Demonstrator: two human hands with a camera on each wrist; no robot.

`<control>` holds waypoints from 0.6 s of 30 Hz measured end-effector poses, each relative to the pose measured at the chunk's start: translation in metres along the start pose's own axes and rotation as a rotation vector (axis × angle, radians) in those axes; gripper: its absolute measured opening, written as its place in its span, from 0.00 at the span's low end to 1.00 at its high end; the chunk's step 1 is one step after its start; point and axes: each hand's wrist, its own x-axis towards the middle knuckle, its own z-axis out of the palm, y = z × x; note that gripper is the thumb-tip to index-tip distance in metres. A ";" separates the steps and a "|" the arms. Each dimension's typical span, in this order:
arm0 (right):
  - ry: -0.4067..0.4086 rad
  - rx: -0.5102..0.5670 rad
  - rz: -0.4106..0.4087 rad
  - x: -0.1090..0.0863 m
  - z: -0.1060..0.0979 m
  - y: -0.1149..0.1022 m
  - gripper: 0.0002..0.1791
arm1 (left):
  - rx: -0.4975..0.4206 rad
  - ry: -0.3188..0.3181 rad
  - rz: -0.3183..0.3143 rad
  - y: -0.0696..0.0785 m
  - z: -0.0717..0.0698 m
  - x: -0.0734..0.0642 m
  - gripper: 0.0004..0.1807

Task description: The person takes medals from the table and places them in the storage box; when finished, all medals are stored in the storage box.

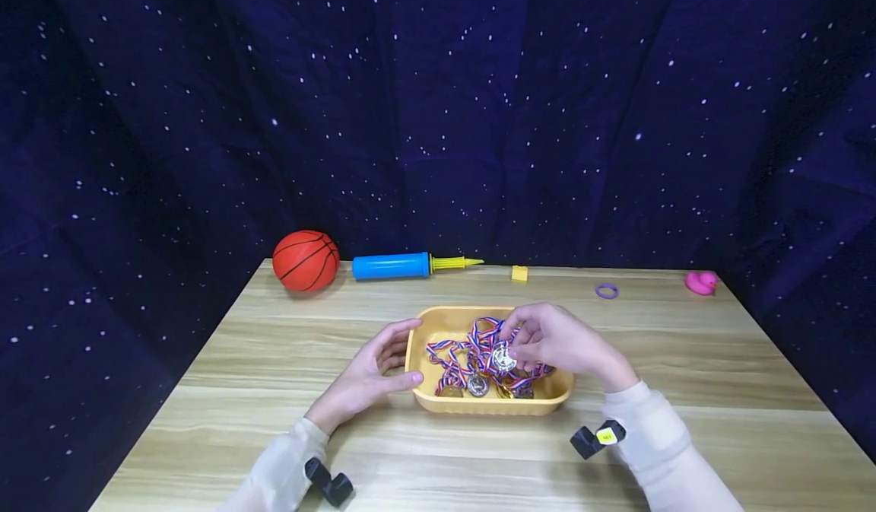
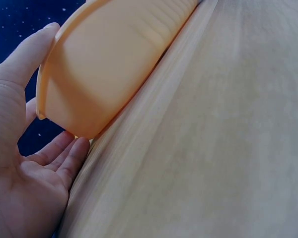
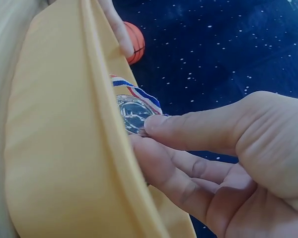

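A yellow plastic bin (image 1: 479, 404) holds several medals on red, white and blue striped ribbons (image 1: 448, 348). Inside its right half, my right hand (image 1: 557, 341) pinches a silver medal (image 1: 504, 356) between thumb and fingers; in the right wrist view the thumb presses the face of this medal (image 3: 133, 115). Another silver medal (image 1: 477, 384) lies lower in the pile, near gold-coloured ones at the front wall. My left hand (image 1: 366, 375) holds the bin's left end, its thumb and fingers spread around the corners. The left wrist view shows the thumb on the bin's rim (image 2: 45, 79).
Along the back edge of the wooden table (image 1: 274, 345) stand a red basketball (image 1: 306, 261), a blue and yellow hand pump (image 1: 391, 266), a small yellow block (image 1: 519, 273), a purple ring (image 1: 606, 291) and a pink rubber duck (image 1: 701, 283). A dark starry curtain (image 1: 438, 116) hangs behind.
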 end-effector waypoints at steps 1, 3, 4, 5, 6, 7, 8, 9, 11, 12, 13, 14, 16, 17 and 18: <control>0.000 -0.005 0.005 0.001 0.001 0.001 0.11 | 0.000 0.000 -0.002 0.000 0.000 0.000 0.47; -0.004 -0.023 0.007 0.002 0.001 0.003 0.11 | 0.000 0.001 -0.001 -0.001 0.001 0.001 0.47; -0.005 -0.041 0.004 0.002 0.002 0.003 0.12 | -0.002 0.001 0.002 -0.001 0.000 0.001 0.47; -0.006 -0.061 0.001 0.003 0.002 0.002 0.12 | -0.004 0.001 0.006 -0.001 0.000 0.001 0.47; -0.004 -0.082 -0.002 0.003 0.002 0.002 0.13 | -0.007 0.000 0.010 -0.001 0.000 0.001 0.47; -0.001 -0.102 -0.003 0.003 0.002 0.001 0.14 | -0.008 -0.001 0.013 0.000 0.000 0.001 0.47; 0.002 -0.113 -0.001 0.003 0.002 0.000 0.15 | -0.009 -0.003 0.015 0.000 0.000 0.001 0.47; 0.009 -0.126 -0.001 0.002 0.002 -0.001 0.15 | -0.010 -0.005 0.017 0.000 0.000 0.002 0.47; 0.029 -0.138 0.001 0.001 0.001 -0.004 0.15 | -0.012 -0.008 0.017 0.000 0.000 0.001 0.47; 0.043 -0.145 0.000 -0.001 0.000 -0.006 0.15 | -0.012 -0.010 0.018 0.000 0.000 0.001 0.47; 0.061 -0.155 -0.006 -0.001 -0.001 -0.007 0.13 | -0.012 -0.010 0.016 0.000 0.001 0.001 0.47; 0.079 -0.165 -0.016 -0.002 -0.002 -0.008 0.12 | -0.010 -0.010 0.012 0.001 0.001 0.001 0.47; 0.123 -0.193 -0.042 -0.004 -0.004 -0.009 0.09 | -0.009 -0.008 0.005 0.001 0.001 0.000 0.47; 0.146 -0.206 -0.058 -0.004 -0.004 -0.009 0.08 | -0.008 -0.006 0.002 0.001 0.001 0.000 0.47; 0.171 -0.219 -0.074 -0.004 -0.005 -0.010 0.07 | -0.006 -0.004 -0.002 0.001 0.001 0.000 0.47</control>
